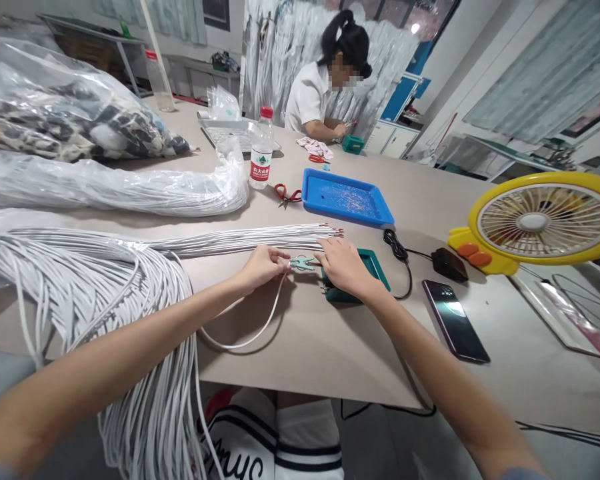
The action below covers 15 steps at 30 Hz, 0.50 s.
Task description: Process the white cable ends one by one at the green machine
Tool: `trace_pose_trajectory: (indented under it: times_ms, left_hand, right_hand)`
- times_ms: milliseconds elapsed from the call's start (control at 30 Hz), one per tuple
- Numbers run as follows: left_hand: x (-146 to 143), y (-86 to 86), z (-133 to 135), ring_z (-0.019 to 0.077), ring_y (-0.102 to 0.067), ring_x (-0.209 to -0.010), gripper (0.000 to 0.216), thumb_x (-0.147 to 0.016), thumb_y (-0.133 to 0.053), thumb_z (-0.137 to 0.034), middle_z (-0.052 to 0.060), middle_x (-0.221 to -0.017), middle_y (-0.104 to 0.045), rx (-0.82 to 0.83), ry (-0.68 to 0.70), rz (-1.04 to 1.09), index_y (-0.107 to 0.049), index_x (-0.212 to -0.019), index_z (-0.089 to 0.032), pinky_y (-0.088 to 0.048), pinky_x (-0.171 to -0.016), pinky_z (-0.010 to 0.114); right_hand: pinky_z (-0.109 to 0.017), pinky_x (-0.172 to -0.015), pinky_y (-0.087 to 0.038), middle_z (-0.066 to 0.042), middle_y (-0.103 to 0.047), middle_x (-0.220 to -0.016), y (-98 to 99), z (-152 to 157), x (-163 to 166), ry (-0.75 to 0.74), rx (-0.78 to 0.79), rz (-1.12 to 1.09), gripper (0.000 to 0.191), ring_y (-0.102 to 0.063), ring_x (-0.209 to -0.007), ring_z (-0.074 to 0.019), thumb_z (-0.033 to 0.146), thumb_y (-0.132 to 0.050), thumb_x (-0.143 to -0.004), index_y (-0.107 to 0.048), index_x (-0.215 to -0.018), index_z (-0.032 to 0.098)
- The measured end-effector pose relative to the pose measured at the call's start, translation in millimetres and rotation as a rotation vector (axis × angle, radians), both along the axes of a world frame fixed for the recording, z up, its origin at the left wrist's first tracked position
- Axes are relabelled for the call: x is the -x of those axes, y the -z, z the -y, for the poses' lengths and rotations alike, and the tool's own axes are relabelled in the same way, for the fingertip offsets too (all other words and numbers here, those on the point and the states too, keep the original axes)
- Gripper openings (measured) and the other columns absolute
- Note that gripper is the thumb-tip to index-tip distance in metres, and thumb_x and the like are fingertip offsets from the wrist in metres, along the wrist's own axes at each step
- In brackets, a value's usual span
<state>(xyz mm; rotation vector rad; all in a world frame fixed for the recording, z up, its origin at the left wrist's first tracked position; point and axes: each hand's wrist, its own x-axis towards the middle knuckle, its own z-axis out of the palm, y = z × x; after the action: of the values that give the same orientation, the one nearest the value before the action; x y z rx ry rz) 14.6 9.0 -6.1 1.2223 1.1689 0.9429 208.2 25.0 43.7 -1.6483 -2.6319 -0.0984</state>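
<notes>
My left hand (263, 268) is pinching the end of a white cable (235, 347), right at a pale green clip (303, 263). The cable loops down onto the desk (300, 360) below my wrist. My right hand (344, 265) is just across the gap, palm over a dark green box (344, 295), fingers by the other end of the clip. Can't tell if they're gripping anything or only resting there. The hands aren't touching each other, the clip sits between them.

Just behind them there's a straight bundle of white cables (250, 238) with reddish tips, and a big pile of the same stuff (145, 373) spills off the desk edge under my left forearm. Further back: a blue tray (350, 216) with little specks in it, red-handled pliers (280, 189) beside it, then a red-capped bottle (261, 167). Over on my right, a phone (455, 320) and a yellow fan (533, 221). Across the desk, a co-worker in white (307, 100) is bent over another green box (353, 144).
</notes>
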Motion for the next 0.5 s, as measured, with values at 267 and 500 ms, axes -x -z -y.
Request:
trace_pose_trajectory:
  times_ms: [267,500]
  left_hand:
    - [7.4,-13.1,5.4,0.0086,-0.055,-0.046,0.031,-0.068,-0.067,-0.016,-0.001,-0.059,-0.062,-0.106,-0.052,-0.003,-0.065,-0.099,-0.008,-0.039,-0.047,0.019]
    - [6.8,-23.6,16.2,0.0074,-0.052,-0.047,0.038,-0.066,-0.077,-0.025,-0.001,-0.060,-0.060,-0.087,0.136,0.326,-0.065,-0.098,-0.010,-0.033,-0.044,0.018]
  right_hand:
    - [-0.040,-0.095,-0.039,-0.017,-0.062,-0.112,3.9,8.6,2.3,-0.040,-0.210,-0.229,0.034,-0.051,-0.109,-0.0284,0.014,-0.036,-0.091,-0.060,-0.114,0.009]
    - [-0.028,-0.066,-0.048,-0.006,-0.066,-0.082,35.1,55.2,38.7,-0.051,0.242,-1.162,0.019,-0.058,-0.074,-0.0172,0.027,-0.049,-0.088,-0.064,-0.093,0.016]
